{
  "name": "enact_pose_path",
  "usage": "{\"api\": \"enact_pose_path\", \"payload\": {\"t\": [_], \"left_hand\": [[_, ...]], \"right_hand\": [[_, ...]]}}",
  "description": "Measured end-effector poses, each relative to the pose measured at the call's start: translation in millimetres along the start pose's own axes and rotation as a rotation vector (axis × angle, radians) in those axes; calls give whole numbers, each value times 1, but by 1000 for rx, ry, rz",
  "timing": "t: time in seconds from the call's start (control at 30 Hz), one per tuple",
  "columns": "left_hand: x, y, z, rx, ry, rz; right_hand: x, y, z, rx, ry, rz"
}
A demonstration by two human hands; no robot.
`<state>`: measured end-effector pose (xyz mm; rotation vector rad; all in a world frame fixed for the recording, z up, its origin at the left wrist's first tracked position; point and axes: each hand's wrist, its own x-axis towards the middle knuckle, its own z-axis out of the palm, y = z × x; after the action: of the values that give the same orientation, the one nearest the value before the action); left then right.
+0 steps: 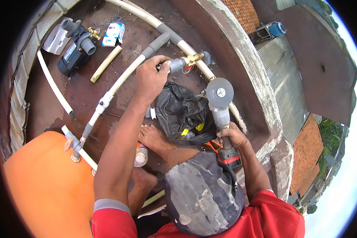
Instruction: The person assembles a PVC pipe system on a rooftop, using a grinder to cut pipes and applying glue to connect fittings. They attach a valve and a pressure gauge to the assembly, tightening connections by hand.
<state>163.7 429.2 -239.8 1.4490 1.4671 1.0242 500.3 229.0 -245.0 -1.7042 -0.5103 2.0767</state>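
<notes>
My left hand [151, 78] is closed at the end of a grey pipe fitting [177, 65], which joins a brass valve [191, 59]. The valve lies across a long cream pipe [204, 69]. In my right hand [235, 137] is a cordless angle grinder [221, 118], held by its body with the thin cutting disc [215, 89] pointing away from me. Whether the disc is turning I cannot tell. Between my hands lies a black plastic bag [178, 107] with yellow-capped things at its opening. My bare foot [156, 137] rests beside it.
A dark water pump [75, 55], a small blue-and-white box [113, 34] and a cut pipe piece [106, 64] lie at the far left. An orange tank [47, 178] with a valved pipe stands near left. A weathered ledge [261, 91] runs along the right, with roofs beyond.
</notes>
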Motion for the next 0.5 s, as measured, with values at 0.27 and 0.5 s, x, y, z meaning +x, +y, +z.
{"api": "enact_pose_path", "payload": {"t": [0.27, 0.5], "left_hand": [[28, 41, -14, -227, 176, -296], [11, 138, -144, 97, 230, -46]], "right_hand": [[27, -5, -21, -3, -117, 74], [55, -21, -26, -297, -96, 103]]}}
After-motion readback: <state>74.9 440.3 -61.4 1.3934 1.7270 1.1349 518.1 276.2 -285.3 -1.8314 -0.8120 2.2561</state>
